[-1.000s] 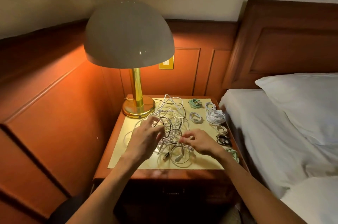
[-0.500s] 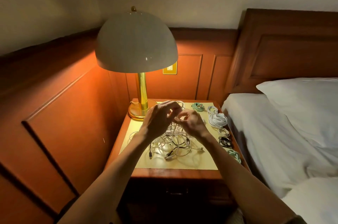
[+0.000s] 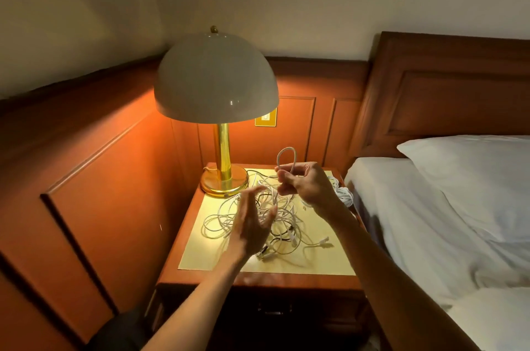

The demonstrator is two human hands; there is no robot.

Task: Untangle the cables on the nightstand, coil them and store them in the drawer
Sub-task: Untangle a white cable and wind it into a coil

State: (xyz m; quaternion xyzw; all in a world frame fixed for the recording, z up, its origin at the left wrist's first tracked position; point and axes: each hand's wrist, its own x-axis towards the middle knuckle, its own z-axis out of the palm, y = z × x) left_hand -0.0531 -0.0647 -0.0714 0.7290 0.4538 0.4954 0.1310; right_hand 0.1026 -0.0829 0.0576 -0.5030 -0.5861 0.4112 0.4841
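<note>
Below the right hand, by which a cable loop is pinched, the tangle is overhung by the nearer, slack left hand.

Two bare arms and a patch of dark clothing, all placed off the nightstand.
Over the nightstand's left half, the left hand is smeared with blur, its fingers soft-edged. Toward the nightstand's back right, the right hand is sharp, knuckles lit by warm light. Both the left forearm and the right forearm are bare where they cross the nightstand's front edge. Below the nightstand's front-left corner is rounded dark fabric, too dim to name the garment.
</note>
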